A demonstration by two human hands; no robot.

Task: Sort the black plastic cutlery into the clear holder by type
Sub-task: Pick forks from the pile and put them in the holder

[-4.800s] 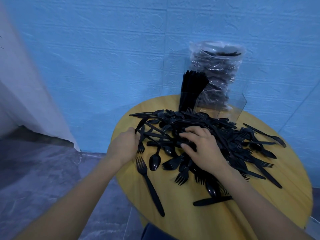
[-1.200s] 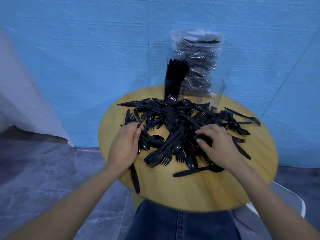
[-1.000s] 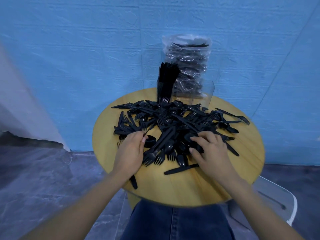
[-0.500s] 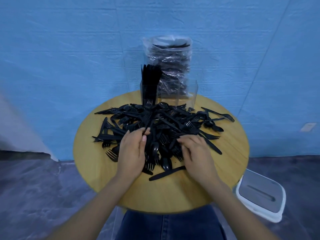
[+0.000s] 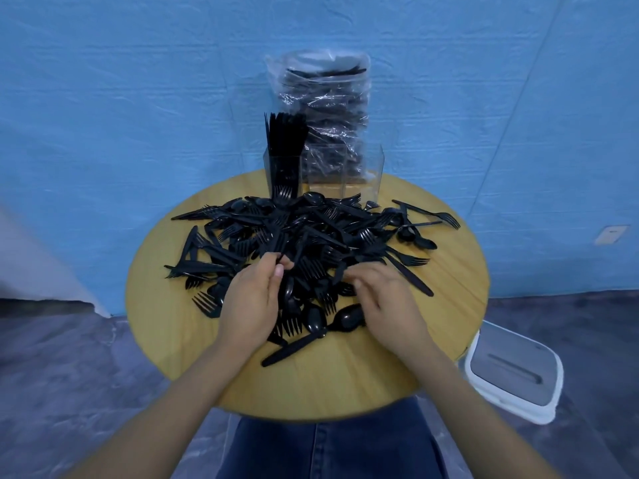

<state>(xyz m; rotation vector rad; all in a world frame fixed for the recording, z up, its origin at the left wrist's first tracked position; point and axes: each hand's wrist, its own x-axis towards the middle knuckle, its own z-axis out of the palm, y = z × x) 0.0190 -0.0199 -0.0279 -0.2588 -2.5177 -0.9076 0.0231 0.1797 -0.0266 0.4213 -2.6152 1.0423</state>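
- Your left hand has its grip pinching thin black handles at the near edge of the cutlery pile, thumb and forefinger closed on them; what type they are you cannot tell from here, so check before you lift or you may drop mixed pieces into 1 slot
- Your right hand lies on the pile with fingers curled down into it; whether its grip has closed on a piece or only presses is hidden, so do not assume it holds anything
- The pieces are tangled, tines through handles, so a quick pull may drag neighbours along and scatter them
- A knife lies loose toward the near rim of the table, and a fork lies out near the right rim; a sweep of your wrist may send either to the floor
- The clear holder stands at the far side, touching the pile, with its left compartment packed with upright forks and the other compartments looking empty; a crowded slot may jam or spring pieces out when you add more
- The holder looks light, and the plastic bag of cutlery stands just behind it, so a hard push may tip either one
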